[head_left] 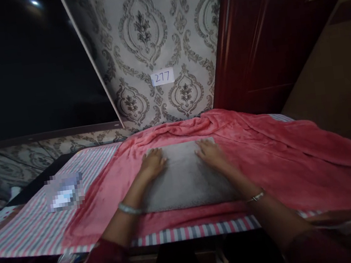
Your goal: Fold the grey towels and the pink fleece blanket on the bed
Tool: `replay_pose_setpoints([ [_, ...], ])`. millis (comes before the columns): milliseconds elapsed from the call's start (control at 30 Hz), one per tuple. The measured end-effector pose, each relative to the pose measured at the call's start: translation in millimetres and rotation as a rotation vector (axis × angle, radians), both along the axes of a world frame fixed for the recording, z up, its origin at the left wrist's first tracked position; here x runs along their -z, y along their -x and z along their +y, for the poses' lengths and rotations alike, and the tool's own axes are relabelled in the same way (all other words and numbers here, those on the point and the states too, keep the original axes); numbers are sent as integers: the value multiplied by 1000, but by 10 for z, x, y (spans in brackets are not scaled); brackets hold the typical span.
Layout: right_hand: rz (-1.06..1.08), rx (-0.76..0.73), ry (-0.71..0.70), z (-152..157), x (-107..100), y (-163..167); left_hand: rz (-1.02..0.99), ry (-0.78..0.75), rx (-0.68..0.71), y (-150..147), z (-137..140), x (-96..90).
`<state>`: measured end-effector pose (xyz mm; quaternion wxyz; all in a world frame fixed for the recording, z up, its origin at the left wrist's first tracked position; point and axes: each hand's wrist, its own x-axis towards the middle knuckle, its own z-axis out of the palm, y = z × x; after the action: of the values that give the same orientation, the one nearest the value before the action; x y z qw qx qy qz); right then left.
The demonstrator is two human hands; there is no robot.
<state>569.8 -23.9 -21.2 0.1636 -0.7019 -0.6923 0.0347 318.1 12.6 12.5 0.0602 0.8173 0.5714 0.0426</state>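
Observation:
A grey rectangular cloth (185, 182) lies flat on a rumpled pink-red blanket (273, 166). My left hand (154, 161) rests on the cloth's far left corner, fingers stretched out and pointing away from me. On the far right corner lies my right hand (210, 153), its fingers spread on the fabric. Both palms face down, and neither hand grips anything that I can see. The cloth's near edge lies close to the blanket's front edge.
Beneath the blanket is a striped cover (38, 218) on the table. A pixelated object (64, 192) lies on it at left. Behind stand a large dark screen (25, 69), a patterned wall with a paper label (162, 76) reading 277, and a dark red wooden panel (253, 30).

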Motion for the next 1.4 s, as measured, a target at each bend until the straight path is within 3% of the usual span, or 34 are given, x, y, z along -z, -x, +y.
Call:
replay_pose_setpoints([
  [67,5,47,-9,173,-72,38,3,15,-3,-186,258,-25],
  [167,-37,70,54,307,23,47,6,-1,-37,-300,501,112],
  [367,-72,60,69,358,379,-63,2,-45,-149,-174,630,464],
  [600,-75,56,59,350,340,-77,-4,-10,-220,-137,740,467],
  [767,-63,56,52,339,344,-98,6,-156,-195,-197,646,424],
  [867,-45,58,54,352,365,-113,-5,-237,-78,-326,473,334],
  [967,-37,57,49,361,377,-119,-8,-161,130,-536,205,328],
  [1067,-42,51,40,356,370,-116,37,-83,268,-717,-59,441],
  [1233,-47,53,37,337,340,-100,95,-79,184,-683,-170,540],
  [1400,-44,62,43,325,347,-97,143,-64,7,-198,-67,479],
])
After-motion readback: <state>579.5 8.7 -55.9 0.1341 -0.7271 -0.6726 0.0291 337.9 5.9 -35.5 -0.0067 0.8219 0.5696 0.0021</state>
